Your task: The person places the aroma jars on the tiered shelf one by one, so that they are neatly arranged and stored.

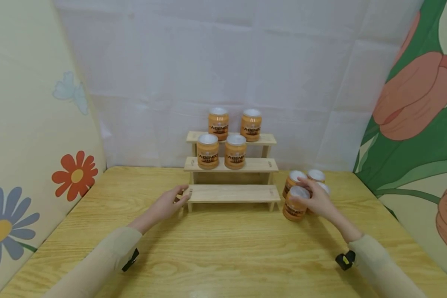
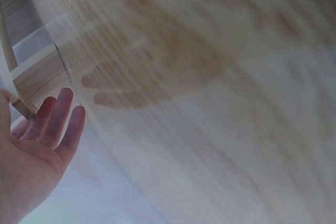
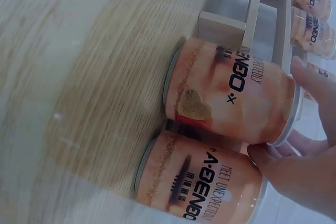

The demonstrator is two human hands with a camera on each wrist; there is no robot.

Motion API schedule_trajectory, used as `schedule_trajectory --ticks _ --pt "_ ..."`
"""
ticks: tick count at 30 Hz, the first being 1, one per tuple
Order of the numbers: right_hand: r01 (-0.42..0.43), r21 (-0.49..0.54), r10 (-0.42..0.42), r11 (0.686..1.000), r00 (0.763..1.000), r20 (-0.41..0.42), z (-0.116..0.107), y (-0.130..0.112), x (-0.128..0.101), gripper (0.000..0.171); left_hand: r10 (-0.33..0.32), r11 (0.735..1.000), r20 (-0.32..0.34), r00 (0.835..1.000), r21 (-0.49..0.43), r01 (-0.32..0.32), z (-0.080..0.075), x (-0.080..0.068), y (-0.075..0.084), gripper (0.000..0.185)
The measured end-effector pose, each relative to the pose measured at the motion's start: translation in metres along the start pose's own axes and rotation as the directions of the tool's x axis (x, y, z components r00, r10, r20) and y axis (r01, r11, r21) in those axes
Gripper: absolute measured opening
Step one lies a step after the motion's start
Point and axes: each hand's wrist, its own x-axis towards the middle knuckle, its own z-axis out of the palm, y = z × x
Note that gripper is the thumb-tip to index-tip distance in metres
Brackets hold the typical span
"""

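My right hand (image 1: 319, 201) pinches the top rim of the front orange can (image 1: 293, 210) with thumb and fingers. This can is upright on the table, right of a wooden three-step stand (image 1: 232, 193). In the right wrist view a second orange can (image 3: 202, 179) stands close beside the held can (image 3: 228, 90). My left hand (image 1: 167, 203) is at the left end of the stand's lowest step, its fingertips at the board's edge. The left wrist view shows its fingers (image 2: 56, 121) spread and only slightly bent near the board's end.
Two orange cans (image 1: 208, 154) stand on the middle step and two more cans (image 1: 251, 126) on the top step. Behind the right hand are other cans (image 1: 290, 182), partly hidden. A white sheet (image 1: 152, 103) hangs behind the wood-grain table (image 1: 208, 256); patterned panels flank both sides.
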Motion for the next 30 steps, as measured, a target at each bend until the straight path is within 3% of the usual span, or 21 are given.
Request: schedule_trajectory --ticks 6,11,17,30 --pt "0.008 0.002 -0.008 1.0 0.998 0.055 -0.003 0.0 -0.002 0.063 -0.013 1.0 0.0 1.0 -0.008 0.013 0.0 0.0 0.0 0.056" --pt "-0.068 0.055 0.061 0.996 0.991 0.116 -0.003 -0.003 -0.004 0.07 -0.016 1.0 -0.001 1.0 0.005 0.016 0.0 0.0 0.001 0.056" --pt "-0.164 -0.01 0.165 0.986 0.982 0.094 0.001 -0.004 -0.007 0.07 -0.006 1.0 0.005 1.0 0.001 0.006 0.0 0.0 0.0 0.057" --pt "-0.225 0.005 0.225 0.974 0.974 0.034 0.003 -0.007 -0.011 0.066 -0.003 1.0 0.004 1.0 -0.017 0.003 0.0 -0.001 0.0 0.057"
